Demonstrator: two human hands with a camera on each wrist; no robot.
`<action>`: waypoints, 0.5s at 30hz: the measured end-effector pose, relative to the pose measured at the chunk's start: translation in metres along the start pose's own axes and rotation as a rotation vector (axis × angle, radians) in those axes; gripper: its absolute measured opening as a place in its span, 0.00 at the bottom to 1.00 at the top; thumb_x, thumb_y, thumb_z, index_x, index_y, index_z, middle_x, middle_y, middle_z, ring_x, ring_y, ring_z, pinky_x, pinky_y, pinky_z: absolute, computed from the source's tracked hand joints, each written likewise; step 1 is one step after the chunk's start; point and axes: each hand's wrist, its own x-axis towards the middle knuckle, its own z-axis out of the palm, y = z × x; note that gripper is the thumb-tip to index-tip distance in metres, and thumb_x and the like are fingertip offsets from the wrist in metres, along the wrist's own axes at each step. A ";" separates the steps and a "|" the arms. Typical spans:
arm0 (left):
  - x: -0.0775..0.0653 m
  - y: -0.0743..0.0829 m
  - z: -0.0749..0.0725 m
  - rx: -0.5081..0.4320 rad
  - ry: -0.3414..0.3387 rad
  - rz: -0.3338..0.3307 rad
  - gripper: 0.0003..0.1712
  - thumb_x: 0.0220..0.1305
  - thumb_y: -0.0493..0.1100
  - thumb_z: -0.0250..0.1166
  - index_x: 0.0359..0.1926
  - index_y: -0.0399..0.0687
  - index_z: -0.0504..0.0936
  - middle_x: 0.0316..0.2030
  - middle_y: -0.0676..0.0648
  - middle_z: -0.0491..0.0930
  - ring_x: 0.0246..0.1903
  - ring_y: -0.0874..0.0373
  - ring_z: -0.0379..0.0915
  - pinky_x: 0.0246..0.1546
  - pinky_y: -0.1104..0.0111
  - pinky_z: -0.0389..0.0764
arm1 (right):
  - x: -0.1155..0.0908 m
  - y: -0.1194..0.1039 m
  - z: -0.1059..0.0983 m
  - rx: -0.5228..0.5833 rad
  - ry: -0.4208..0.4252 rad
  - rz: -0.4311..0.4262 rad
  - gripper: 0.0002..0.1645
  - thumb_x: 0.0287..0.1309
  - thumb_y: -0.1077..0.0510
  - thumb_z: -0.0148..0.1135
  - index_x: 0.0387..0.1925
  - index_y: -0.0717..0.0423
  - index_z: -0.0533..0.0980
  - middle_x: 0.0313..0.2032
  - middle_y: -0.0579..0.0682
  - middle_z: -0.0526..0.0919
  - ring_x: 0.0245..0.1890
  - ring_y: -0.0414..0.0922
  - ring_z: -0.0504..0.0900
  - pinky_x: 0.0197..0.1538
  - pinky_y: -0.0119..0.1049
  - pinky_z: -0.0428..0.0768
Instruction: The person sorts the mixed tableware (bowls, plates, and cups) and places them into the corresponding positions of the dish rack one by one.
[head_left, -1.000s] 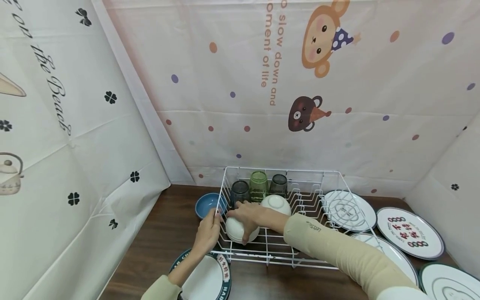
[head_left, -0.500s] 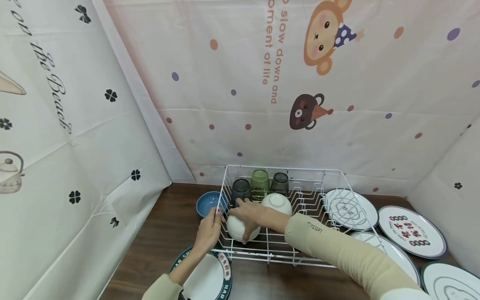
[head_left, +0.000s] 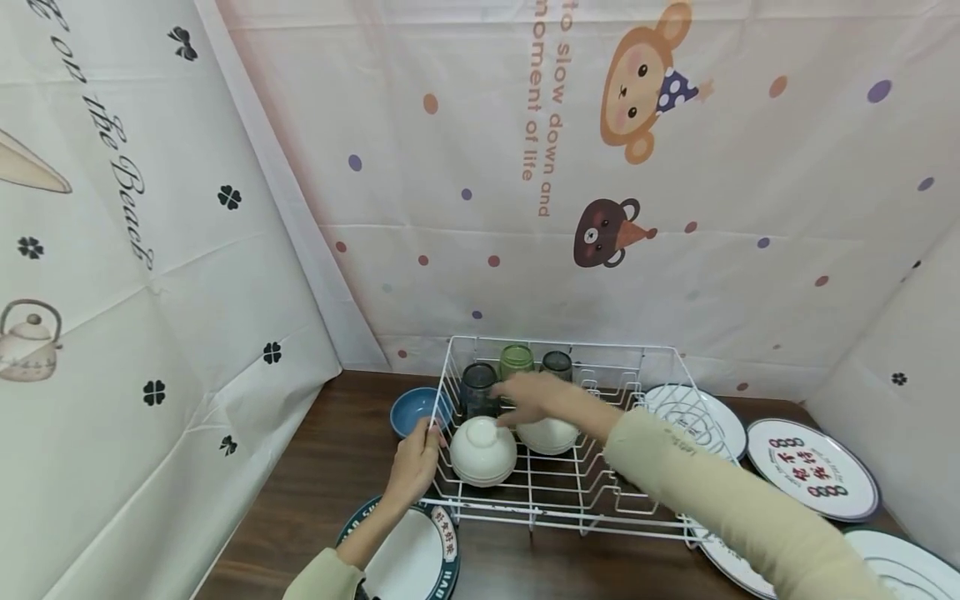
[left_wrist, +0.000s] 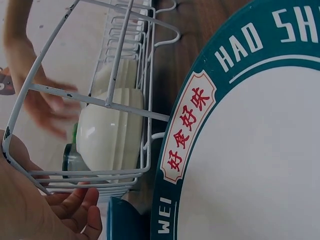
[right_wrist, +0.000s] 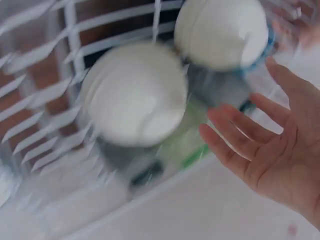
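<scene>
A white wire dish rack (head_left: 615, 345) stands on the dark wooden table. My left hand (head_left: 416, 462) grips its left side, fingers curled around the wires in the left wrist view. My right hand (head_left: 531, 397) is over the rack with nothing in it; its fingers are spread in the right wrist view. Two white bowls sit upside down in the rack: the front-left bowl (head_left: 482, 454) in full view, the other bowl (head_left: 551, 437) partly hidden by my right hand and forearm. Behind them stand a dark glass (head_left: 477, 393), a green glass (head_left: 516, 359) and another dark glass (head_left: 557, 364).
A blue bowl (head_left: 411, 410) rests left of the rack. Green-rimmed plates (head_left: 450, 575) lie at the front left, beneath my left forearm. Several white plates lie to the right, including one plate with red lettering (head_left: 847, 471). Printed sheets hang behind and at both sides.
My right hand has let go of the front-left bowl and moved up and right, over the second bowl. That first bowl stays in the rack. My left hand keeps its grip.
</scene>
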 end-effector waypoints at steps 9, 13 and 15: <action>0.004 0.000 0.003 0.000 -0.006 -0.006 0.16 0.80 0.41 0.47 0.51 0.37 0.79 0.36 0.41 0.83 0.29 0.58 0.71 0.34 0.64 0.71 | -0.069 0.103 -0.017 -0.044 0.152 0.236 0.21 0.66 0.49 0.64 0.51 0.60 0.82 0.48 0.59 0.88 0.45 0.57 0.86 0.49 0.54 0.84; 0.002 0.001 0.001 -0.021 -0.020 -0.015 0.17 0.80 0.41 0.46 0.54 0.36 0.78 0.37 0.41 0.83 0.30 0.58 0.70 0.34 0.65 0.70 | -0.102 0.144 0.000 -0.057 0.221 0.344 0.16 0.63 0.55 0.63 0.42 0.66 0.81 0.39 0.63 0.86 0.38 0.60 0.85 0.42 0.56 0.83; 0.001 0.001 0.000 -0.031 -0.030 -0.012 0.18 0.81 0.41 0.46 0.55 0.35 0.77 0.37 0.40 0.83 0.29 0.59 0.69 0.32 0.66 0.69 | -0.119 0.161 0.013 -0.031 0.260 0.415 0.19 0.63 0.57 0.62 0.45 0.71 0.78 0.43 0.70 0.83 0.43 0.66 0.82 0.44 0.61 0.83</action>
